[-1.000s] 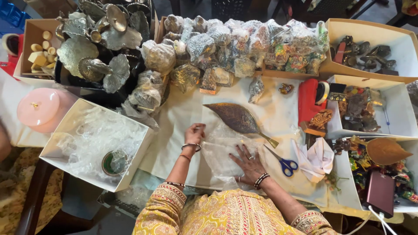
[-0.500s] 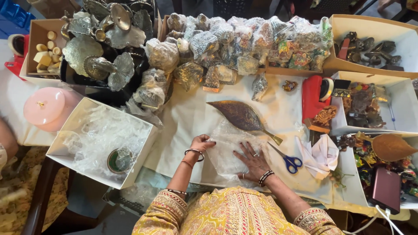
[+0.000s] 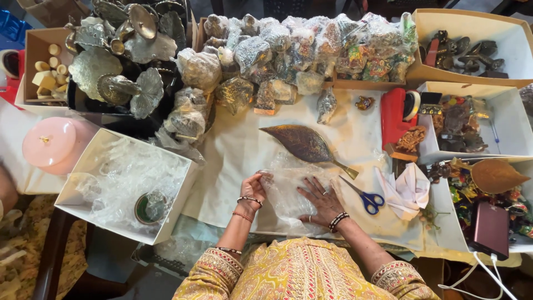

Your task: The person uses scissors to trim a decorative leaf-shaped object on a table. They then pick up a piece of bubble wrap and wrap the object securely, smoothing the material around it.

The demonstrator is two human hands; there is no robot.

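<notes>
A clear plastic bag (image 3: 288, 186) lies on the white cloth (image 3: 239, 150) in front of me. My left hand (image 3: 254, 186) pinches the bag's left edge with curled fingers. My right hand (image 3: 321, 200) lies flat on the bag's right side with fingers spread. Just beyond the bag rests a dark metal leaf-shaped tray (image 3: 302, 143) with a brass stem pointing to the right. Blue-handled scissors (image 3: 365, 197) lie to the right of my right hand.
A white box (image 3: 83, 172) of clear plastic bags stands at left, beside a pink round container (image 3: 55, 143). Wrapped metal items (image 3: 300, 50) pile up at the back. Boxes of small figures (image 3: 472, 119), a red tape dispenser (image 3: 397, 114) and a folded cloth (image 3: 408, 189) sit at right.
My left hand has shifted onto the bag's left edge and taken hold of it. My right hand stays pressed on the bag. The view has shifted a little.
</notes>
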